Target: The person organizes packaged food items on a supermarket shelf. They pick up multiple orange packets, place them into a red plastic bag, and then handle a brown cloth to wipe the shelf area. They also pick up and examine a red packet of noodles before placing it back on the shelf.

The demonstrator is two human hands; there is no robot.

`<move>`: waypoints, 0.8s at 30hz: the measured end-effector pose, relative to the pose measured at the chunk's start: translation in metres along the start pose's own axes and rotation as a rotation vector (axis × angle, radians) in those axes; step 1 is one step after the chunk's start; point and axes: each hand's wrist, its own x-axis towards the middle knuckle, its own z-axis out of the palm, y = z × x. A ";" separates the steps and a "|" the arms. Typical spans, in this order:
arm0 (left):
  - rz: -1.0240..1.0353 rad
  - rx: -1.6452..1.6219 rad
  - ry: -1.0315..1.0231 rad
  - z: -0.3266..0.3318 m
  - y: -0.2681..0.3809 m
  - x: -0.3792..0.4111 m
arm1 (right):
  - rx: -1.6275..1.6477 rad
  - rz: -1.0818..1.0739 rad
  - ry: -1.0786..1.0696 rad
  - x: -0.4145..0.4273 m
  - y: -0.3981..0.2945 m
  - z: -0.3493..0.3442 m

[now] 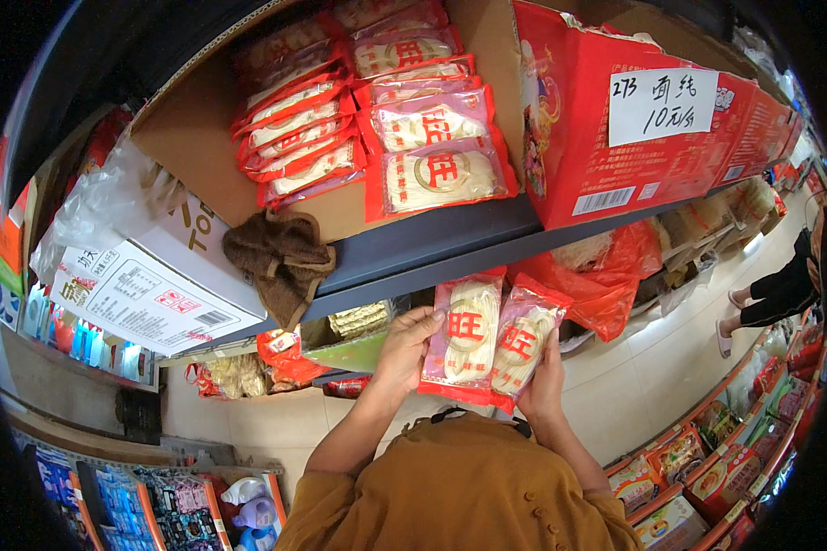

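Note:
My left hand (408, 348) grips the left edge of a red-edged plastic packet of dried noodles (463, 334), its thumb on the front. A second noodle packet (524, 344) of the same kind overlaps the first on the right, tilted, and my right hand (546, 379) holds its right edge. Both packets are in front of my chest, below the shelf edge. Above them an open cardboard box (207, 158) on the shelf holds two rows of like packets (444, 172). A crumpled brown cloth (279, 258) hangs over the shelf edge at the box's left front corner.
A red carton (593, 158) with a handwritten card stands right of the box. A white carton (158, 289) and clear plastic film lie left. The dark shelf edge (413, 258) crosses above my hands. Stocked racks (689, 468) curve at lower right. Another person's legs (775, 296) are at far right.

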 end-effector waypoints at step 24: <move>-0.067 0.104 -0.114 0.014 -0.008 -0.005 | 0.023 0.065 -0.037 -0.002 0.004 -0.002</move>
